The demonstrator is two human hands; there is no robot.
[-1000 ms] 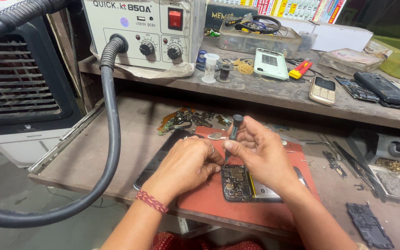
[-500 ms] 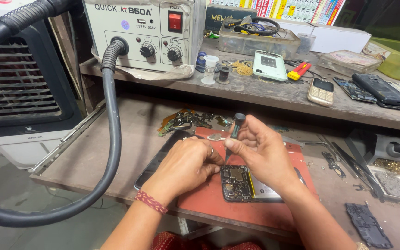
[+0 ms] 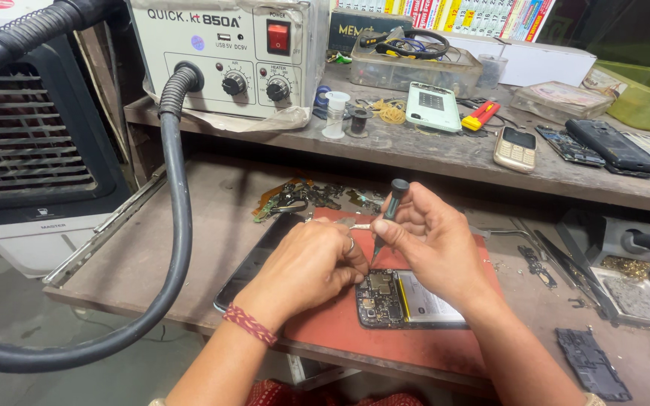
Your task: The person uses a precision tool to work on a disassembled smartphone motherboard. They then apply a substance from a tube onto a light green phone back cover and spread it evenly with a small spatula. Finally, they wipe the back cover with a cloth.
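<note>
Black hose (image 3: 178, 225) left of hands; opened phone (image 3: 404, 299) below screwdriver (image 3: 390, 210).

Both forearms reach up from the lower edge; the left hand (image 3: 311, 263) lies curled, the right hand (image 3: 434, 244) pinches with raised fingers (image 3: 385, 229).

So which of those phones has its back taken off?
The opened phone on the red mat beneath both hands, circuit board exposed; those on the shelf look closed.
</note>
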